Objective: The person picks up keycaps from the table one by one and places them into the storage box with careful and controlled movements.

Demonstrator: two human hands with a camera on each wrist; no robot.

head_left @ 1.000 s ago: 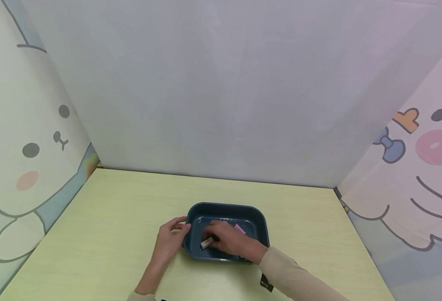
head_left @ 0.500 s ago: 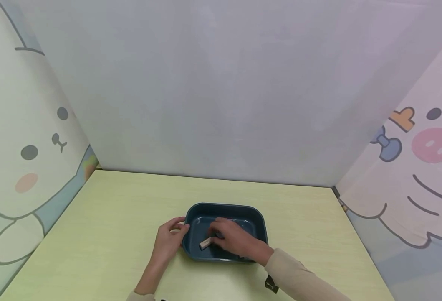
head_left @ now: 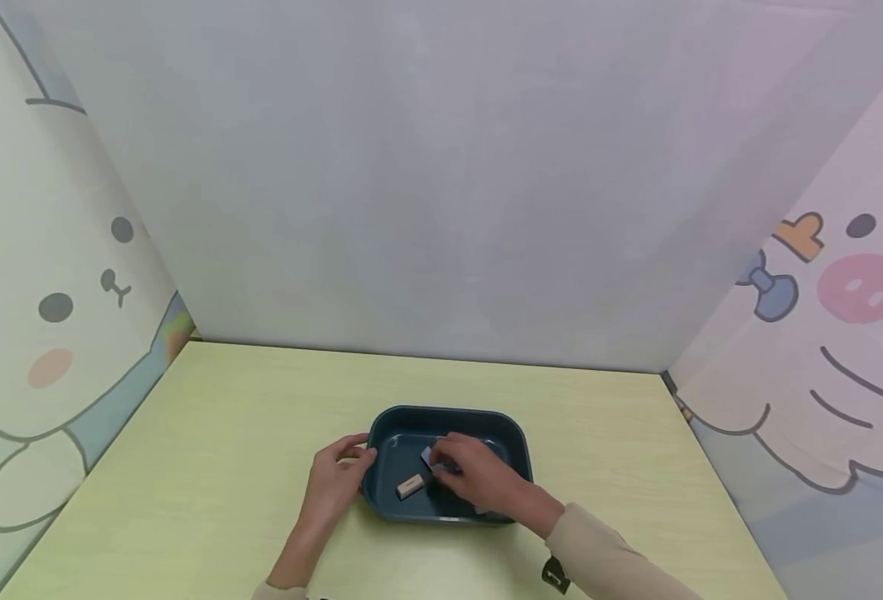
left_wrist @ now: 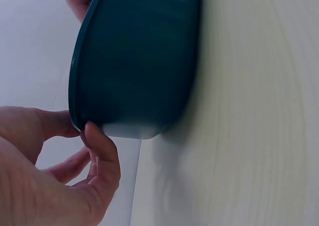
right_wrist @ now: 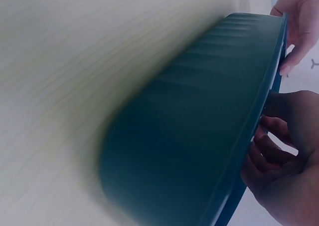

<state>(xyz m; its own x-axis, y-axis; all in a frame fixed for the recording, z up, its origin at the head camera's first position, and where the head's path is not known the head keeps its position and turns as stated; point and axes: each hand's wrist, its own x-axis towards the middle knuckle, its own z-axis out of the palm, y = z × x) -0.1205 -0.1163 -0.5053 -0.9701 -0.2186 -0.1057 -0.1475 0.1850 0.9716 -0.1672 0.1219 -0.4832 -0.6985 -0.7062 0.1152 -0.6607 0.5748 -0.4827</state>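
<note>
A dark blue-green rectangular tray with rounded corners stands on the table. At its left end my left hand pinches the rim between thumb and fingers, seen closely in the left wrist view. Inside the tray, my right hand has its fingers curled round a small pale lilac block, mostly covered by the fingers. A small cream block with a dark mark lies on the tray floor, left of that hand. Another pale piece shows partly under the right wrist. In the right wrist view the tray wall hides the fingertips.
The light yellow wood-grain table reaches back to a plain pale curtain. Cartoon-printed panels flank it on both sides. A small black tag hangs by the right sleeve.
My right hand has moved right, away from the cream block, which now lies uncovered. The lilac block has come into sight by its fingers. My left hand keeps its hold on the rim.
</note>
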